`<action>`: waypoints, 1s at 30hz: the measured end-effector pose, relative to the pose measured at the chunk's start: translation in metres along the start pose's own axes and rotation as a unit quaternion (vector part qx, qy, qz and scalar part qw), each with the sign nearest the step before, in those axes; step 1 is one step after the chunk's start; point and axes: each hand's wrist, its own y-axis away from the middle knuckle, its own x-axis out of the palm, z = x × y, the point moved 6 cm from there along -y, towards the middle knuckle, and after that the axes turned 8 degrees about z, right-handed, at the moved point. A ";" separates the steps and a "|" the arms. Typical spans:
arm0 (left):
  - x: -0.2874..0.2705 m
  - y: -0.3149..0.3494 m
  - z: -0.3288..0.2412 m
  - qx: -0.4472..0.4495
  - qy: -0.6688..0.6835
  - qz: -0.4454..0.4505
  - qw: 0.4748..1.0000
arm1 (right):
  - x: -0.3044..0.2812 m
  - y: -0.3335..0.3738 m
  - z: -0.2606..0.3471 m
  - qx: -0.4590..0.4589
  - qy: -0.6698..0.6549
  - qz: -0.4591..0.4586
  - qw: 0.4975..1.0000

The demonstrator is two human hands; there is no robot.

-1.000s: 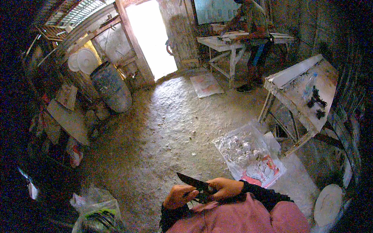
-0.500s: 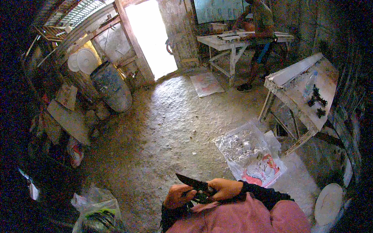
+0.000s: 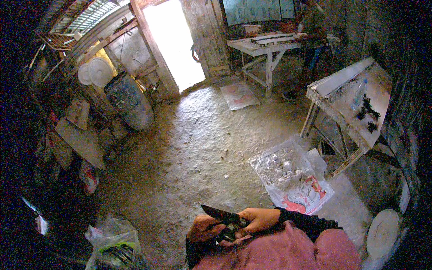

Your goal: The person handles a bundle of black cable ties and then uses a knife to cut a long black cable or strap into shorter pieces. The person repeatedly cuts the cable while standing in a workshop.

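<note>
A knife with a dark, broad blade (image 3: 219,213) points up and to the left above my lap. Its handle end lies in my right hand (image 3: 261,219), whose fingers are closed round it. My left hand (image 3: 202,228) is closed just below the blade. Between the two hands is a small dark piece with a pale patch (image 3: 227,234); my left fingers grip it, and its kind cannot be made out. Both hands rest close to the pink cloth (image 3: 279,247) over my lap.
A plastic sheet with whitish scraps (image 3: 283,168) lies ahead to the right, beside a worn table (image 3: 342,112) holding a bottle and dark pieces. A plastic bag (image 3: 114,245) sits at lower left. Another person (image 3: 312,31) stands at the far table (image 3: 252,50). A barrel (image 3: 130,101) leans left.
My hands have shifted slightly, and the pale patch on the piece between them shows more now. At the far table, the other person has moved to the right and straightened up.
</note>
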 end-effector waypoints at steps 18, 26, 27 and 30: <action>-0.001 -0.002 -0.002 -0.015 0.005 -0.019 1.000 | 0.004 0.009 -0.016 0.010 -0.113 -0.029 0.993; -0.069 0.027 0.002 -0.128 0.030 -0.203 0.970 | -0.093 0.194 0.054 -0.085 -0.098 -0.571 0.810; -0.069 0.021 0.003 -0.130 -0.003 -0.210 0.969 | -0.099 0.188 0.042 0.008 -0.008 -0.533 0.846; -0.055 0.007 0.010 -0.169 -0.018 -0.160 0.972 | -0.102 0.152 0.002 0.032 -0.030 -0.457 0.889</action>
